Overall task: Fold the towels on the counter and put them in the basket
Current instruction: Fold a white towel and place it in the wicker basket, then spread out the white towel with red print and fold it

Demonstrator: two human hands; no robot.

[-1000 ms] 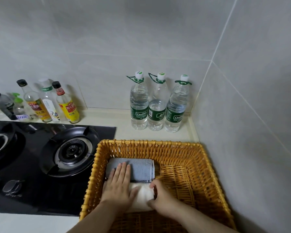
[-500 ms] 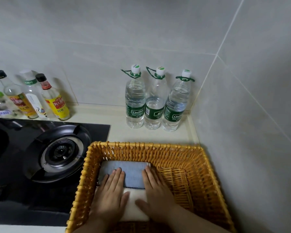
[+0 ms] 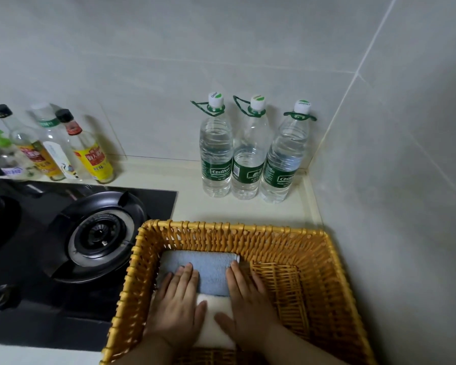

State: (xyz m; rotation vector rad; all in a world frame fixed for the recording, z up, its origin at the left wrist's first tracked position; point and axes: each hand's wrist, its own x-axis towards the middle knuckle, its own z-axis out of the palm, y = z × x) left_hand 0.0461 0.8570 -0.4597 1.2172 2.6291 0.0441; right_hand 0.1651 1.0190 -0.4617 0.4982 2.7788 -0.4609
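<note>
two folded towels, a blue towel [image 3: 211, 272] and a white towel [image 3: 213, 321], lie edge to edge in the left part of the wicker basket [image 3: 248, 228] on the worktop [image 3: 190, 206]. the left hand [image 3: 178, 306] and right hand [image 3: 248, 304] lie flat across both, fingers straight and gripping nothing, apparently pressing the folds down so the towels sit level and snug against the basket's left wall.

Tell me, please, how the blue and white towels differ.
The blue towel is grey-blue, the white towel cream. The blue towel lies nearer the basket's far wall, the white towel nearer the person. The left hand and right hand rest mostly on the white towel; only fingers reach the blue towel. Both lie folded in the basket.
</note>
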